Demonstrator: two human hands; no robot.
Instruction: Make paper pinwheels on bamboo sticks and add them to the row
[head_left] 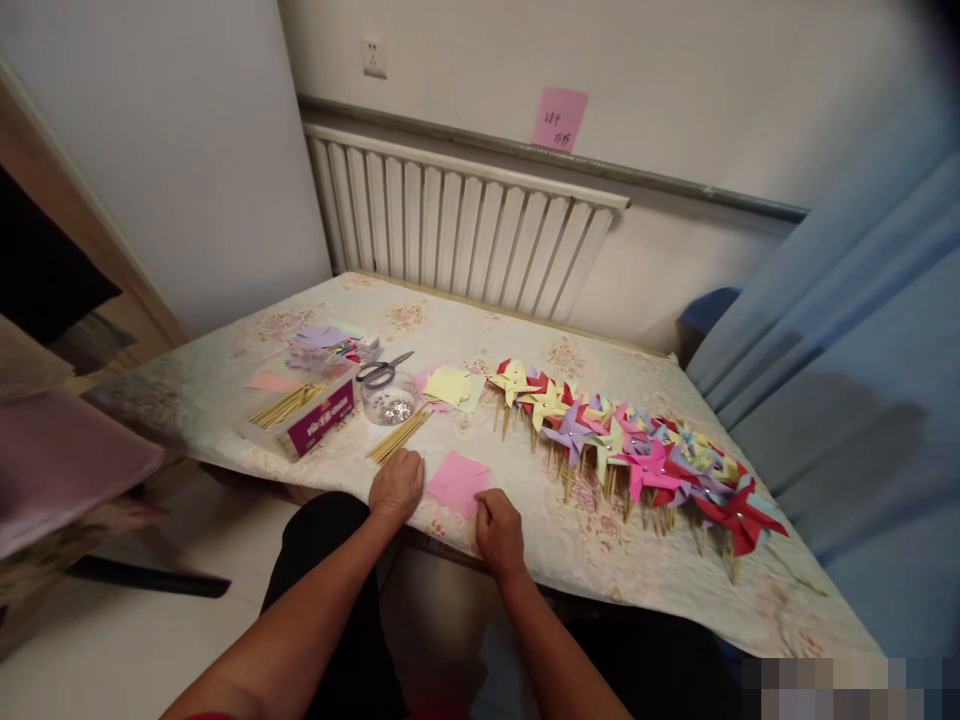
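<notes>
A pink paper square (459, 482), with cut lines running in from its corners, lies flat near the table's front edge. My right hand (500, 530) has its fingers curled, and thumb and forefinger pinch the paper's right edge. To the left of the paper, my left hand (397, 485) rests closed on the cloth; whatever its fingers may hold is hidden. Just beyond it lie several thin wooden sticks (401, 435). Behind these stands a clear round dish (391, 402) of small shiny pins, with scissors (384, 371) across its rim.
A clear box (319, 420) with a purple label holds more sticks. Stacked yellow paper squares (448, 386) lie mid-table. Finished paper pinwheels (649, 470) in several colours fill the right side. A radiator (465, 225) and a blue curtain (885, 400) border the flowered tablecloth (517, 545).
</notes>
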